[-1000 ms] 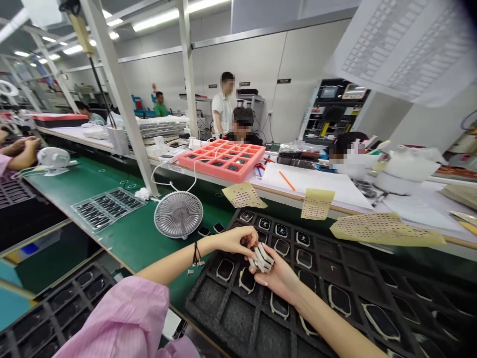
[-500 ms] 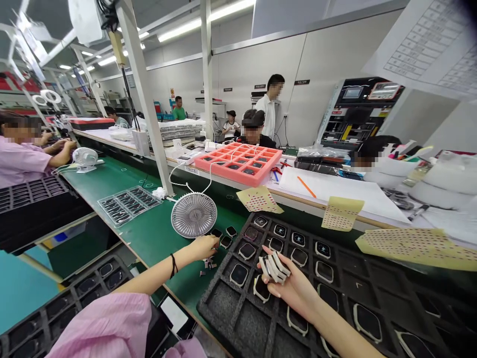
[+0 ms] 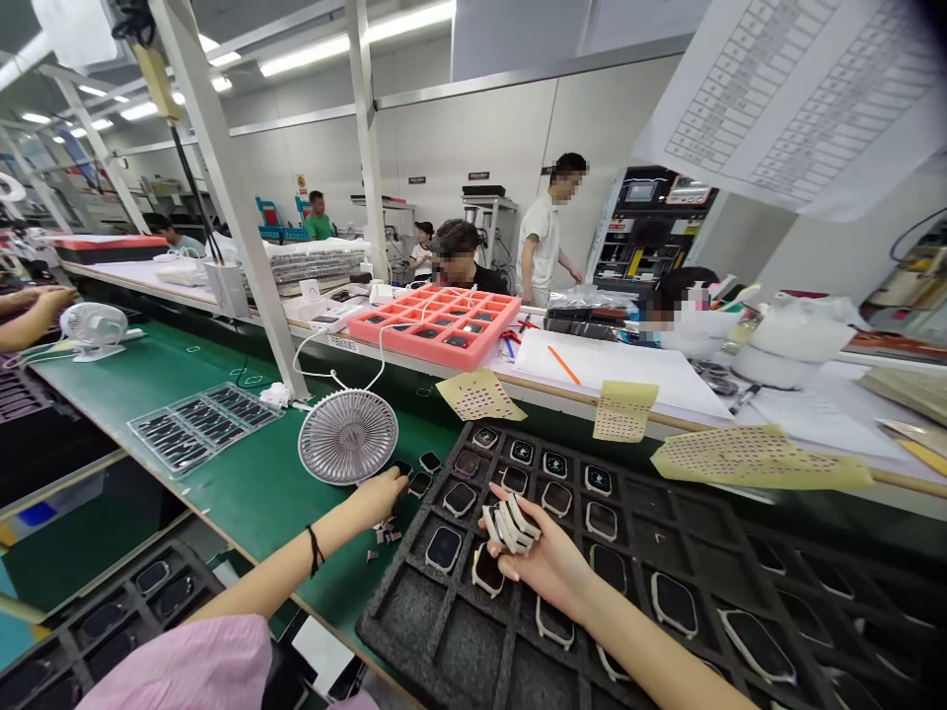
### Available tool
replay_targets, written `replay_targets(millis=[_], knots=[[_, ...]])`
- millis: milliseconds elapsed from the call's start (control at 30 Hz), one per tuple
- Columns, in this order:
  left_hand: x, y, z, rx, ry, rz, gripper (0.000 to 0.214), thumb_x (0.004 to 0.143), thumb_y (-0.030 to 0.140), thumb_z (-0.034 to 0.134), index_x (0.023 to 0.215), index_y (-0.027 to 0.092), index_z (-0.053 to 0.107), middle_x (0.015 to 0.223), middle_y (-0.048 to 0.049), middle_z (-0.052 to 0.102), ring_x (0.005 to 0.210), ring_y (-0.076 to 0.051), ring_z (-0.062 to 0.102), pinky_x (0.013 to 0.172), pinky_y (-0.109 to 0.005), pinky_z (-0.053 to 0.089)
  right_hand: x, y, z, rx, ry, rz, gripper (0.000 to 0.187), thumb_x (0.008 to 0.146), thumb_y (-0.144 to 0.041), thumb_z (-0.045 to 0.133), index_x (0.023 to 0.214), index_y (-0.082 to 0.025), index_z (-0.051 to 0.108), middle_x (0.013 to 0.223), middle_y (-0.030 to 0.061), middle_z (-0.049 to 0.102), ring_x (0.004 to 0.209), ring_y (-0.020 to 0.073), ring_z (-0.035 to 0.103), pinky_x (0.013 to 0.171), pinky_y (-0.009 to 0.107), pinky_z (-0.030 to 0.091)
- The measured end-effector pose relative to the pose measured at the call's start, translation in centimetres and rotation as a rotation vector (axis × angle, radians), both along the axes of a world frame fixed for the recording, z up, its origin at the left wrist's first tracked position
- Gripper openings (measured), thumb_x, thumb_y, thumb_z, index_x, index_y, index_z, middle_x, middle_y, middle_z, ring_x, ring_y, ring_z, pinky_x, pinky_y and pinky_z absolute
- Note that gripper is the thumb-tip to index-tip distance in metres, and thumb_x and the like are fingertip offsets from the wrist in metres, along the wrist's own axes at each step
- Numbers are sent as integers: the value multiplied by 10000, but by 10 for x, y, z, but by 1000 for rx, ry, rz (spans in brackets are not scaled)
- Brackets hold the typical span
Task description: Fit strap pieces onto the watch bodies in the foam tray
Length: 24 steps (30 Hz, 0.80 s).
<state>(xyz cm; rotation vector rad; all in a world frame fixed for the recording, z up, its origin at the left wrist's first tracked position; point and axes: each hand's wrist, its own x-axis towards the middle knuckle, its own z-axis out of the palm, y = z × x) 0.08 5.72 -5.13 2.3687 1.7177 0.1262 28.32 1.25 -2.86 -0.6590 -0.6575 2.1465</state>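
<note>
My right hand [image 3: 551,562] is closed around a stack of several silver smartwatch cases [image 3: 510,525], held on edge above a black foam tray [image 3: 410,602]. In the tray's compartments lie more smartwatches [image 3: 444,548] with dark screens and pale frames; a few screens are lit. My left hand [image 3: 381,496] is low over the green bench, its fingers curled together beside a loose smartwatch [image 3: 430,461] and another at the fingertips. What the fingers hold, if anything, is hidden. Small pinkish pieces [image 3: 387,533] lie on the bench just below that hand.
A white round fan [image 3: 347,437] stands left of the tray. Behind it are a clear plastic tray [image 3: 203,429] of dark parts and a metal post [image 3: 237,197]. On the raised shelf sits a pink foam tray [image 3: 473,345]. Another black tray [image 3: 96,651] is lower left. Several people are around.
The view has turned to the right, so the scene sits further left. My right hand still holds the stack; my left hand stays by the loose watches. A standing person has lowered an arm.
</note>
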Motion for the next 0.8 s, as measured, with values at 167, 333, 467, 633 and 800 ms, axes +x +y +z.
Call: replay_targets(millis=[167, 333, 467, 633, 800], knots=[[48, -19, 43, 317, -427, 139, 383, 956, 273, 295, 1224, 172, 549, 1030, -111, 539, 854, -199, 586, 772, -317, 502, -1, 2, 0, 35, 30, -127, 533, 810, -375, 586, 1298, -243, 419, 809, 54, 681, 602, 204, 617, 430, 258, 398], [123, -25, 60, 33, -1195, 52, 352, 802, 424, 594, 999, 155, 709, 913, -66, 646, 670, -148, 612, 616, -271, 547, 0, 5, 0, 92, 24, -304, 535, 776, -406, 634, 1258, -255, 457, 807, 30, 677, 618, 192, 611, 471, 275, 436], [159, -15, 54, -204, -1366, 112, 408, 697, 435, 700, 945, 112, 732, 850, -83, 710, 642, -152, 610, 576, -265, 542, 2, 4, 2, 193, -17, -507, 548, 776, -401, 656, 1276, -288, 461, 891, 10, 675, 684, 174, 606, 521, 280, 474], [170, -12, 47, -215, -1375, 118, 445, 689, 437, 705, 991, 111, 727, 845, -85, 718, 574, -128, 586, 508, -236, 508, 5, 4, 0, 237, -85, -653, 609, 769, -432, 668, 1325, -344, 434, 988, -14, 664, 776, 152, 612, 659, 274, 507], [175, -14, 46, -171, -1406, 101, 393, 680, 431, 705, 921, 123, 744, 866, -79, 700, 517, -113, 566, 445, -227, 481, 6, 4, -2, 254, -140, -662, 633, 753, -455, 677, 1328, -353, 432, 1007, -15, 659, 776, 145, 612, 651, 253, 497]])
